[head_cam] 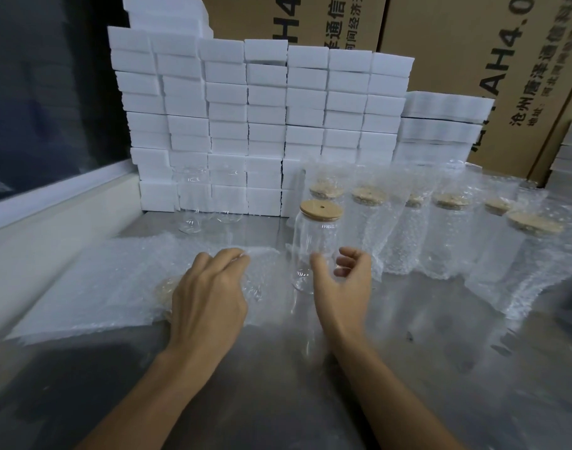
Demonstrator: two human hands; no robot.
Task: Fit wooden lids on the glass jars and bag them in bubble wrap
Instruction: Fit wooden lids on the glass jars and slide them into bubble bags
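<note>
A clear glass jar (314, 241) with a round wooden lid (321, 209) stands upright at the table's middle. My right hand (343, 284) curls just in front of its base, fingers apart, with nothing held. My left hand (210, 297) rests flat on a stack of bubble-wrap bags (115, 280) at the left, fingertips pinching the top bag's edge. A wooden lid (164, 287) shows faintly under the wrap beside that hand. Several lidded jars in bubble wrap (447, 235) stand in a row to the right. Two bare jars (193, 203) stand at the back left.
A wall of stacked white foam blocks (262, 125) rises behind the jars, with cardboard boxes (473, 60) behind it. The steel table (310, 384) has a white raised rim (51, 216) along the left. More stacked foam (570, 151) sits at the far right.
</note>
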